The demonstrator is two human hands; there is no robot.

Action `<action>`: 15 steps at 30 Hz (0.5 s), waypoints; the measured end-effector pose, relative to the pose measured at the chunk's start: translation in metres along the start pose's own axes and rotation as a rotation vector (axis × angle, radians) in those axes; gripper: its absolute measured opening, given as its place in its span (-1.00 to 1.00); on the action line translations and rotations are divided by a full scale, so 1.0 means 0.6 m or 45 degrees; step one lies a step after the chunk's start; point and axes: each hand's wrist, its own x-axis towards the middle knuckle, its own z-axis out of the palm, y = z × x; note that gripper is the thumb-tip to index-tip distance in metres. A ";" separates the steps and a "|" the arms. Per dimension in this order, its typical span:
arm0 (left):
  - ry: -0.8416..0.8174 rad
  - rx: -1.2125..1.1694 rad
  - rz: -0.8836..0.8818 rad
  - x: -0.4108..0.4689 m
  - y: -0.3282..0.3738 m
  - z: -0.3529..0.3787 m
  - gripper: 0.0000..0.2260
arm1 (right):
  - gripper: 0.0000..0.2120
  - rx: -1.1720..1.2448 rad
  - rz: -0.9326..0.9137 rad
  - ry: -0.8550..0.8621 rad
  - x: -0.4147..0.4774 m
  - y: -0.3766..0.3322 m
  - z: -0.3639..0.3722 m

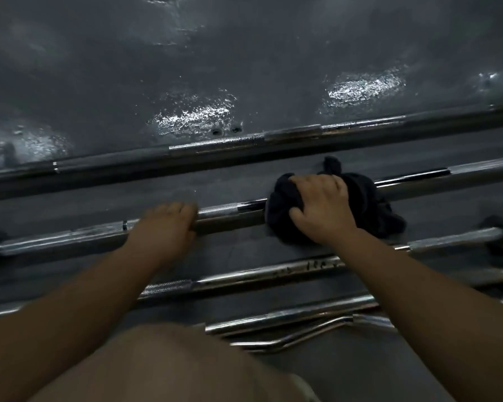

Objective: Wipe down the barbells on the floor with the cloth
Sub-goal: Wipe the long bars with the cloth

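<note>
The crumpled black cloth (369,198) is plain and very dark. The long chrome steel barbell (230,211) under it is bright silver, with a fine cross-hatched knurl band and black smears. The far dull steel barbell (215,147) is dark grey with lighter smooth bands. The near chrome barbell (244,278) is silver, flecked black. The pebbled rubber floor (128,68) is slate grey with white glare patches.

Stretch of barbell (230,211) beneath cloth (282,198)
</note>
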 end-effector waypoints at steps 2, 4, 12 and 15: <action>-0.117 -0.049 0.027 -0.012 0.005 -0.020 -0.44 | -0.40 0.034 -0.029 0.008 -0.003 0.010 0.000; -0.337 -0.067 0.043 -0.032 -0.012 -0.048 -0.29 | -0.38 0.073 -0.058 0.043 -0.011 0.015 0.008; -0.458 -0.133 -0.134 -0.002 0.075 -0.139 -0.34 | -0.61 0.083 0.030 0.300 -0.018 0.006 0.031; -0.476 -0.065 0.105 -0.004 0.122 -0.143 -0.34 | -0.61 0.043 -0.041 0.179 -0.008 0.014 0.001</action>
